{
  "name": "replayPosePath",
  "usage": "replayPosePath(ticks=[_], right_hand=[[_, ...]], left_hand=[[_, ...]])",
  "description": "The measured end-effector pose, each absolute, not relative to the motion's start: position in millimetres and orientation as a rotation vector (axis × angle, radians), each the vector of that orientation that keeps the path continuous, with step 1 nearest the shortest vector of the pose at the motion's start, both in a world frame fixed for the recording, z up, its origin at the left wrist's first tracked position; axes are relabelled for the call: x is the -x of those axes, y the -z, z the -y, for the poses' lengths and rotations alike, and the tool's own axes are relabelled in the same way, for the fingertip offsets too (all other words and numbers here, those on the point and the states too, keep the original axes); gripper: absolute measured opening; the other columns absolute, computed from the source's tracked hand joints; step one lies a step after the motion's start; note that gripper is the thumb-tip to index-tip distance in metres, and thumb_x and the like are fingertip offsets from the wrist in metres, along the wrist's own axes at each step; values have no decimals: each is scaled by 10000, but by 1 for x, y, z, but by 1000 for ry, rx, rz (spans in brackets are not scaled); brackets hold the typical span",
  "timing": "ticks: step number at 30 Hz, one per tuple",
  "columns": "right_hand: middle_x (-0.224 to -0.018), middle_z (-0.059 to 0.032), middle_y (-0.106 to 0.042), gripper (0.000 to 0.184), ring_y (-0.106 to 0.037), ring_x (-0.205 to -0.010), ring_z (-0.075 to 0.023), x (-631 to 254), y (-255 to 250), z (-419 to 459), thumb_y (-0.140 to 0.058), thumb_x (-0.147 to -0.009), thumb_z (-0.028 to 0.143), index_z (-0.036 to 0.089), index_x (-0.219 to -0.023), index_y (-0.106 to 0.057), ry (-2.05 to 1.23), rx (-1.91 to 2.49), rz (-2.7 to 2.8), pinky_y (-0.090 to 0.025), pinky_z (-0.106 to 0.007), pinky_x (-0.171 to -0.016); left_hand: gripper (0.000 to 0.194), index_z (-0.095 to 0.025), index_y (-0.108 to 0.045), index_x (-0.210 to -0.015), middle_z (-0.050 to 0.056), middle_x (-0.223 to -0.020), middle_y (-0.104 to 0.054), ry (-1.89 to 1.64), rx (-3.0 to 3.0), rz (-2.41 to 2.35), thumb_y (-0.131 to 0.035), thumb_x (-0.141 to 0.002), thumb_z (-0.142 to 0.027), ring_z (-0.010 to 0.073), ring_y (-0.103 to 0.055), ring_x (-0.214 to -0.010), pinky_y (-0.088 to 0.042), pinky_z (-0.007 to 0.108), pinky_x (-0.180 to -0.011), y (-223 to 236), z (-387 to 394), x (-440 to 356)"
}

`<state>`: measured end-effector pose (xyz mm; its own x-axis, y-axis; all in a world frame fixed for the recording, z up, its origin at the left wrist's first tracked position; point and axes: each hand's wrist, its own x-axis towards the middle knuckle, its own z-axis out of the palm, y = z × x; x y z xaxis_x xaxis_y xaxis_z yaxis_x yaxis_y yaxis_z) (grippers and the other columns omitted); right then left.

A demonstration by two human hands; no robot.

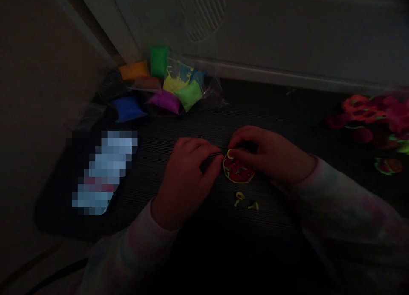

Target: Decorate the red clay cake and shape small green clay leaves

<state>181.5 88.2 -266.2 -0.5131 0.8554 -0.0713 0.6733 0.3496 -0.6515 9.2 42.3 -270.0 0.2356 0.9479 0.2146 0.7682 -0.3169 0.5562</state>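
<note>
A small round red clay disc (239, 171) with a yellow-green rim and dark specks lies on the dark mat (198, 120). My right hand (271, 154) rests over its upper edge, fingertips pinched on the rim. My left hand (188, 176) lies just left of the disc, fingers curled, thumb and fingertip touching the disc's left edge. Two tiny yellow-green clay bits (246, 201) sit just below the disc. The scene is very dim.
Several coloured clay packets (159, 88) in plastic wrap are piled at the back left. Red and green clay pieces (373, 116) lie at the right edge. A lit phone screen (104, 171) lies at the left. A pale wall panel (287, 31) runs behind.
</note>
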Motion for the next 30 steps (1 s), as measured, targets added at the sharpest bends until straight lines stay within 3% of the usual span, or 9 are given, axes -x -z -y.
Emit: replayPosePath(ticks=[8,19,23,26,30], right_hand=[[-834,-1,-607,138,-568,-783,-140,-188,264,-92,-501,-748,263,199,-788,-616,-1130,1420,2128,-450,-280,-703],[-856,-16,-597,110,-550,-811,-149,-185,268,-91,-579,-699,255,185,-779,-607,-1023,1376,2244,-430,-302,-756],[-881,-3,-614,189,-556,-820,-148,-196,238,-88,-558,-728,330,199,-855,-605,-963,1394,2107,-431,-292,-721],[-866,20,-617,135,-559,-796,-130,-212,202,-78,-516,-769,327,236,-819,-602,-788,1438,2002,-431,-266,-697],[-902,21,-606,154,-555,-814,-144,-226,183,-57,-505,-763,402,298,-833,-595,-645,1400,2276,-438,-265,-678]], left_hand=[[165,-179,-622,-849,15,-856,-618,-764,-2159,-1583,-484,-781,-239,154,-519,-859,-401,310,-788,268,-43,-9],[154,-169,-620,-845,16,-847,-618,-794,-2156,-1575,-500,-777,-237,141,-515,-852,-398,296,-796,267,-42,-9],[159,-168,-619,-853,17,-850,-623,-788,-2154,-1580,-494,-780,-234,142,-521,-850,-399,302,-796,267,-42,-8],[161,-170,-621,-845,20,-850,-626,-798,-2156,-1582,-492,-779,-240,148,-525,-848,-403,311,-789,268,-43,-7],[169,-168,-623,-847,27,-850,-628,-820,-2159,-1589,-488,-780,-244,154,-527,-851,-408,314,-781,269,-43,-8]])
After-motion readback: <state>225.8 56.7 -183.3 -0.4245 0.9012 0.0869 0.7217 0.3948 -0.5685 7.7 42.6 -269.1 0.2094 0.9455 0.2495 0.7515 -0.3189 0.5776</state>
